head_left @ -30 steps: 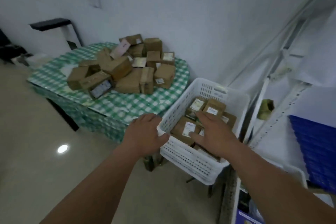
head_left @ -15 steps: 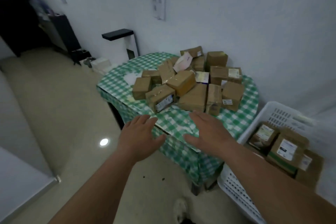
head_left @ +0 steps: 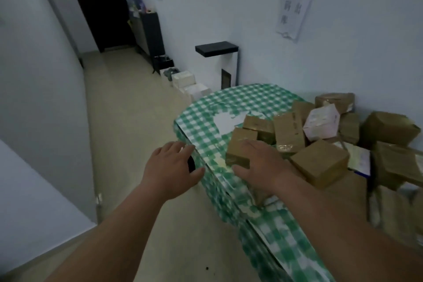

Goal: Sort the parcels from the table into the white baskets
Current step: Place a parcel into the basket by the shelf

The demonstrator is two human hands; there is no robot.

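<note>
- On the near edge of the green checked table [head_left: 231, 107], I see a small brown parcel [head_left: 240, 146] at the left end of the pile.
- My right hand [head_left: 261, 167] lies on top of this parcel with its fingers spread, and the thumb sits by the near side. I cannot tell if it grips the box.
- My left hand [head_left: 171, 169] hangs in the air just left of the table edge, fingers spread, and holds nothing.
- More brown parcels [head_left: 320, 162] are heaped to the right, against the white wall.
- One pale pink parcel [head_left: 322, 121] lies on the heap.
- A small white stand with a black top [head_left: 217, 49] is by the wall behind the table.
- Paper notices [head_left: 295, 0] hang on the wall above.
</note>
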